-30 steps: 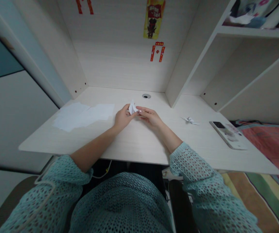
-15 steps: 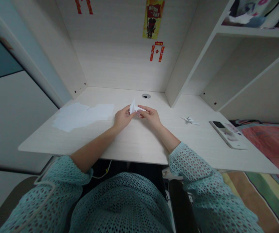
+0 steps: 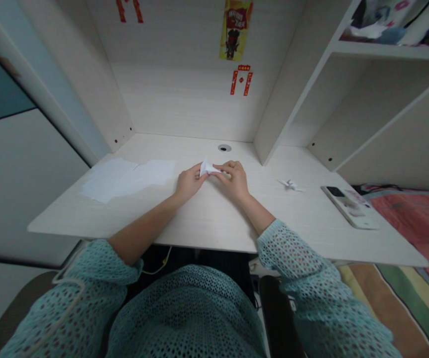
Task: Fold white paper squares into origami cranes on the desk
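Left hand (image 3: pixel 190 182) and right hand (image 3: pixel 237 180), both nearly closed, fingertips pinching opposite sides of one folded white paper (image 3: pixel 208 168) at dial centre, over a pale desk (image 3: pixel 214 219); loose white sheets (image 3: pixel 125 179) at nine o'clock; small folded piece (image 3: pixel 291 185) at three; white phone (image 3: pixel 352 209), farther out, just past three.

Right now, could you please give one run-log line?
left hand: holds folded paper; right hand: pinches folded paper; desk: phone, paper sheets

Left hand (image 3: pixel 189 183), right hand (image 3: pixel 238 182) pinching (fingers (image 3: pixel 225 169) bent), forearms (image 3: pixel 149 221) angled inward.
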A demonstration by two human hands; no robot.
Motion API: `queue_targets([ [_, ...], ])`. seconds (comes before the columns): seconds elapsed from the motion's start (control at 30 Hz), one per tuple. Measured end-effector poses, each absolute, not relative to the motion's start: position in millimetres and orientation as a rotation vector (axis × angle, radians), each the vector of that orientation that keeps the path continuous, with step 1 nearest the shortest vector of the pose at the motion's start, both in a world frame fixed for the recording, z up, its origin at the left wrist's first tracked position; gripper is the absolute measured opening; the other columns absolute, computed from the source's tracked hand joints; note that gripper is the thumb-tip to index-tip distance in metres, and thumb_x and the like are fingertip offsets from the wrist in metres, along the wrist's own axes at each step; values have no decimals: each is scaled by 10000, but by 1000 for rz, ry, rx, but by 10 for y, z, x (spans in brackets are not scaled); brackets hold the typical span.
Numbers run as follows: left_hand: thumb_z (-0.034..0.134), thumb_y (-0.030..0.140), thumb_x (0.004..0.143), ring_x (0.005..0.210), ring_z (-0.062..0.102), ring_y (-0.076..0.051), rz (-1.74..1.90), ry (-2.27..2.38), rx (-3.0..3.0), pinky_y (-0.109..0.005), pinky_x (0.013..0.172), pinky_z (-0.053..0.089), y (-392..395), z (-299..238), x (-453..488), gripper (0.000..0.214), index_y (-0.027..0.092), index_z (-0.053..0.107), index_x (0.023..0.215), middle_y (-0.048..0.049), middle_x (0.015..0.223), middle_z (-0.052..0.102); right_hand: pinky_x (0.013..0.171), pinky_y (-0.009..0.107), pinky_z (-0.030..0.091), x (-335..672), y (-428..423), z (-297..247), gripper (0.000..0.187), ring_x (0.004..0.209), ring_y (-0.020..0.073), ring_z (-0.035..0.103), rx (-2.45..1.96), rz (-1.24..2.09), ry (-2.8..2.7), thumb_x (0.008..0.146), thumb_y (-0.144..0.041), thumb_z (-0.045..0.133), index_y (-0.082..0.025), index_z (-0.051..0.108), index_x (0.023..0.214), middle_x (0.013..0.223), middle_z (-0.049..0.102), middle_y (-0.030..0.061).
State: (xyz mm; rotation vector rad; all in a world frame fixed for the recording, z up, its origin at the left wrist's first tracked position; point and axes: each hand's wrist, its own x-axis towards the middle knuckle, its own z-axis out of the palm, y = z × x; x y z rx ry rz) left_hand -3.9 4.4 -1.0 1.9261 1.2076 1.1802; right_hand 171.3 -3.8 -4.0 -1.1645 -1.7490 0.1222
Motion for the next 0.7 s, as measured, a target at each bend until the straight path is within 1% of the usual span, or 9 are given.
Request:
queue_targets([
  [0.07, 600, 252, 796, 934, 668, -182, 1171, 1202, 1929, -268, 824, 532, 35, -4, -36, 445, 190, 564, 1235, -47, 1076, 690, 849, 407, 454, 1711, -47, -32, 284, 939, 232, 566, -1131, 16, -1783, 784, -429, 637, -268, 707, 1007, 944, 675, 69],
  [0.17, 594, 261, 803, 939, 668, -184, 1176, 1183, 1952, -277, 834, 531, 19, -4, -31, 452, 185, 555, 1248, -51, 1082, 688, 868, 399, 462, 1700, -62, -31, 298, 975, 223, 579, -1071, 18, -1831, 827, -382, 597, -267, 665, 1093, 1030, 682, 59],
  [0.27, 582, 282, 818, 965, 659, -189, 1177, 1171, 1971, -292, 862, 522, 9, -16, -27, 451, 208, 547, 1261, -40, 1117, 673, 859, 381, 470, 1694, -85, -29, 294, 938, 207, 594, -1054, 5, -1882, 854, -336, 566, -262, 645, 1127, 1015, 698, 45],
  [0.5, 584, 329, 817, 985, 651, -194, 1194, 1134, 2004, -302, 882, 513, -13, -28, -16, 490, 226, 522, 1292, -30, 1159, 653, 813, 363, 477, 1697, -100, -33, 270, 863, 203, 601, -1098, -88, -1863, 859, -318, 550, -248, 663, 1094, 917, 714, 35],
  [0.7, 579, 362, 822, 1018, 637, -208, 1168, 1261, 2022, -315, 885, 500, -81, 53, 2, 437, 252, 568, 1245, -22, 1146, 659, 815, 351, 478, 1694, -89, -42, 263, 860, 191, 606, -1051, -90, -1871, 852, -298, 562, -249, 666, 1089, 925, 716, 30],
])
